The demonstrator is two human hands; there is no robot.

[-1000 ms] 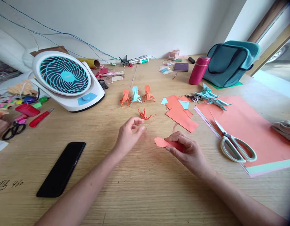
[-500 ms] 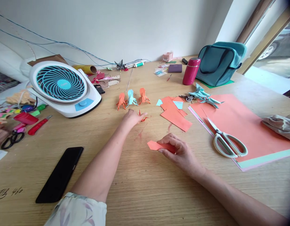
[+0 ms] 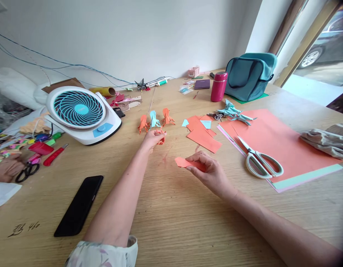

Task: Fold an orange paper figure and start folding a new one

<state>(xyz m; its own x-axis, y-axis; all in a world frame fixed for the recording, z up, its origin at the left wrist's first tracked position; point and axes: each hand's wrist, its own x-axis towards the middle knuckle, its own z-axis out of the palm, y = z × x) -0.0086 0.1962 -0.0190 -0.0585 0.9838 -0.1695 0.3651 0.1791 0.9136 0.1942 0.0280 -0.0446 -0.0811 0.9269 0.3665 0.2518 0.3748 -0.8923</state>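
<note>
My left hand point(image 3: 152, 138) is stretched out over the wooden table point(image 3: 171, 222) with its fingers closed on a small orange folded paper figure point(image 3: 161, 139). Just beyond it stands a row of three folded paper figures point(image 3: 154, 120), orange, light blue and orange. My right hand point(image 3: 207, 171) rests nearer to me and pinches a flat orange folded paper piece point(image 3: 182, 162) that sticks out to the left of the fingers.
A black phone point(image 3: 79, 205) lies at the near left, a white and teal fan point(image 3: 81, 111) behind it. Orange paper strips point(image 3: 201, 132), scissors point(image 3: 259, 160) on large orange sheets point(image 3: 282, 144), a pink bottle point(image 3: 218, 86) and a teal bag point(image 3: 249, 76) are at right. Another person's hand point(image 3: 7, 168) is at far left.
My left hand reached forward from near the right hand to the small orange figure and closed on it. My right hand kept its hold on the orange piece.
</note>
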